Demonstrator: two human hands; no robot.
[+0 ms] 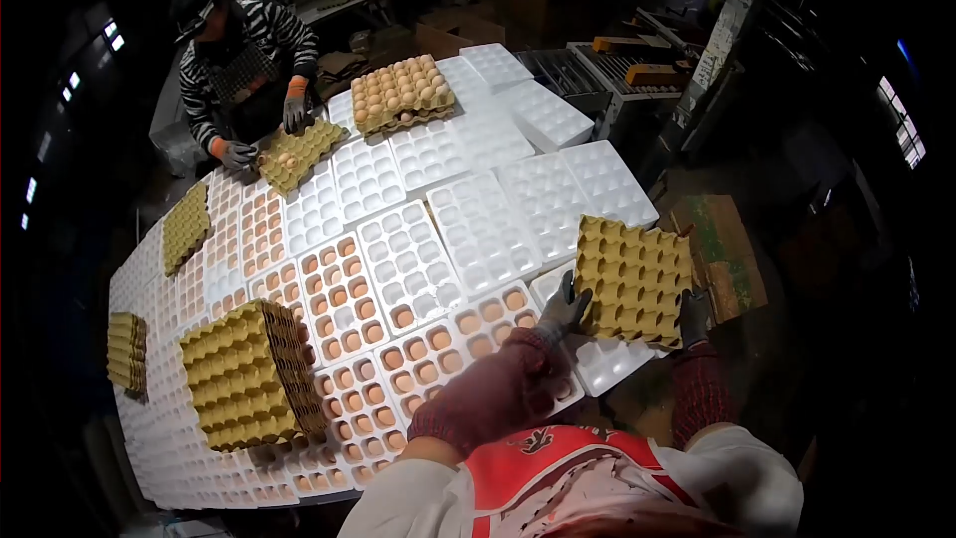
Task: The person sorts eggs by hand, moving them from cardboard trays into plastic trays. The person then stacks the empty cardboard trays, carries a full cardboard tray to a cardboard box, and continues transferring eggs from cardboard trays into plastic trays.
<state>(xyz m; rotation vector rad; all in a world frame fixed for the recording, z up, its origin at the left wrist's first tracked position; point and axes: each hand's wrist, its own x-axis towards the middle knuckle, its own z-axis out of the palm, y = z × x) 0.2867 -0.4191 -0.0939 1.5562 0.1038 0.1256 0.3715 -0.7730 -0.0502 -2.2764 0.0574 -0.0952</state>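
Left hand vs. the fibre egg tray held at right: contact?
Touching. The head view shows the gloved left hand against the left edge of the egg tray, no gap between.

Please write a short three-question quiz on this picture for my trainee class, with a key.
1. True or false: the egg tray between the wearer's left hand and right hand carries nothing on its visible side.
2. Multiple choice: the egg-topped stack stands on A) the floor, B) white trays, C) a chair.
3. Fill in: the co-worker wears grey gloves with ____ cuffs.

Key: 1 true; 2 B; 3 orange.
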